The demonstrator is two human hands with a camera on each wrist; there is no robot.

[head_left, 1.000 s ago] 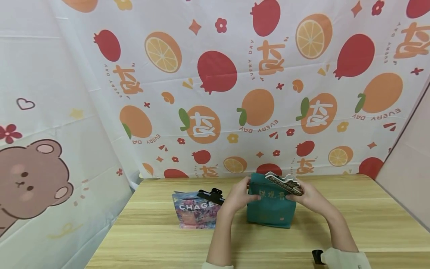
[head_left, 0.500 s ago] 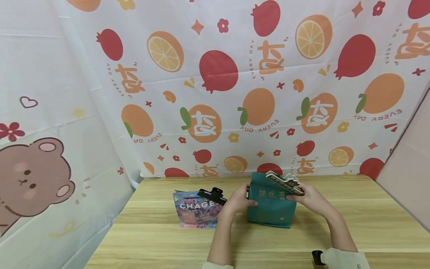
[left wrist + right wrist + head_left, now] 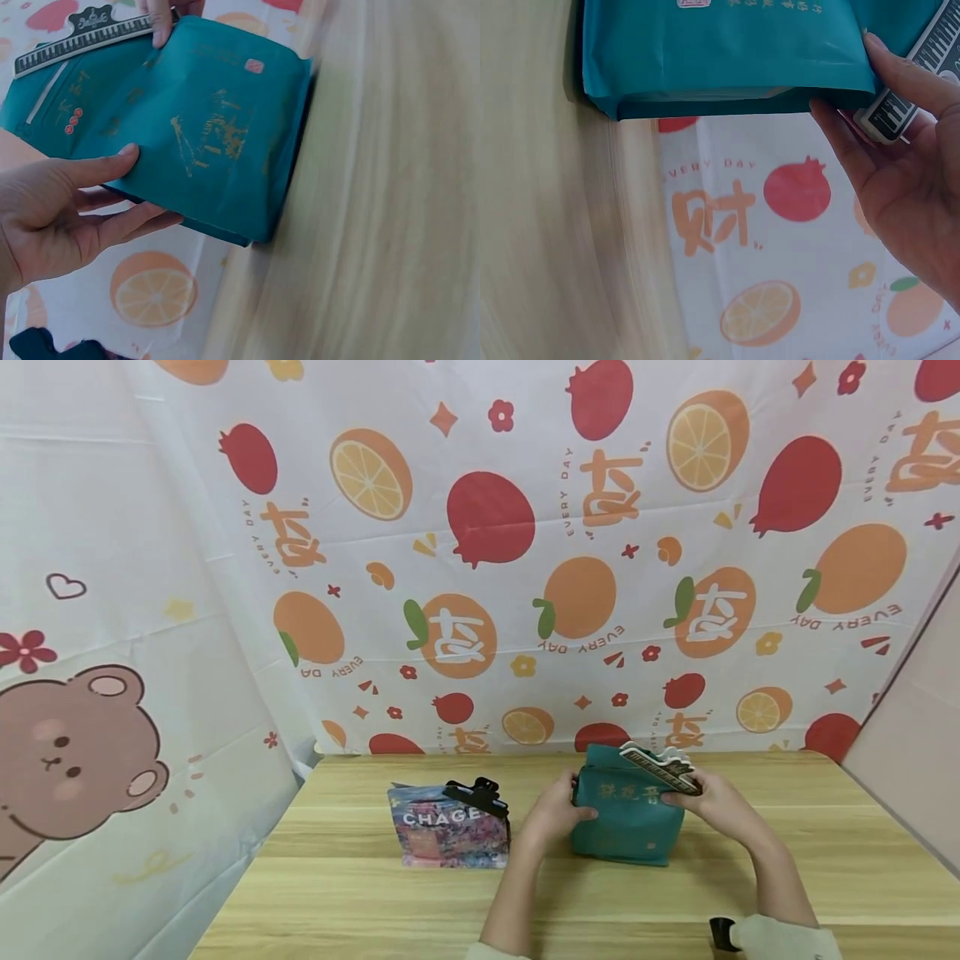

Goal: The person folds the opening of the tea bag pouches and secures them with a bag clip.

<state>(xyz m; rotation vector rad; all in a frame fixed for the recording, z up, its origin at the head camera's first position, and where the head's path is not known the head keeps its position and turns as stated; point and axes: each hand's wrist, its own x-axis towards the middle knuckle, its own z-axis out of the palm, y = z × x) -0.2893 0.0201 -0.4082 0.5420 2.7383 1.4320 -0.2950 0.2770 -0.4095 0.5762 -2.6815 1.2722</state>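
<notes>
Between my two hands a teal tea bag (image 3: 626, 827) with gold lettering stands on the wooden table in the head view. A piano-key patterned clip (image 3: 662, 770) sits aslant across its top right corner. On the left, my left hand (image 3: 557, 810) pinches the bag's side edge, thumb on the front face and fingers behind, as the left wrist view shows. The opposite side is gripped by my right hand (image 3: 716, 808), just below the clip. In the right wrist view the clip's end (image 3: 889, 116) lies between that hand's thumb and fingers.
Left of my left forearm stands a pink and blue printed pouch (image 3: 448, 839) marked CHAGE, with a black clip (image 3: 478, 795) on its top corner. A fruit-print cloth (image 3: 487, 610) hangs behind the table (image 3: 337, 902). Another cloth with a bear print (image 3: 75, 760) hangs at left.
My left thumb has drawn back toward the teal bag's left edge. The bag has then moved a little right with both hands, so more of the CHAGE pouch shows.
</notes>
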